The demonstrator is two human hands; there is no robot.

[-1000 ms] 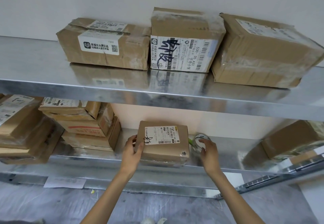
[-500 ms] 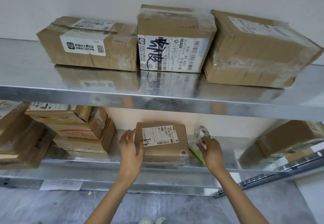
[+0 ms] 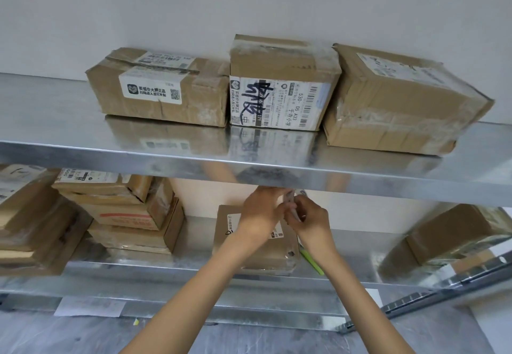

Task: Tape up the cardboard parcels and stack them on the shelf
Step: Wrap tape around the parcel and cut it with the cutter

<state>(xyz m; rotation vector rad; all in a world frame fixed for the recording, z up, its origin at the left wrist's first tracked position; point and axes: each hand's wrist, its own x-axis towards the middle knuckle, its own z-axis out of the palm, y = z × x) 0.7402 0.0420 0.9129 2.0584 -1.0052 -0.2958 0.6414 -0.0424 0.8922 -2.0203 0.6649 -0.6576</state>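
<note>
The left hand [image 3: 263,211] and right hand [image 3: 311,222] met, fingers curled on a clear tape roll [image 3: 290,198], above the small brown cardboard parcel [image 3: 271,256] lying on the lower steel shelf [image 3: 194,267]. Three taped brown boxes [image 3: 277,62] stood on the upper shelf [image 3: 55,121].

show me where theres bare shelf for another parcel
Upper shelf left of the leftmost parcel; lower shelf between green item and right parcel. Crowded: lower-left stack; small parcel, where left hand and right hand hold tape roll.

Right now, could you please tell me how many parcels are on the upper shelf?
3, side by side in one row: left box, middle box, right box. Smaller ones behind them could be hidden.
</note>
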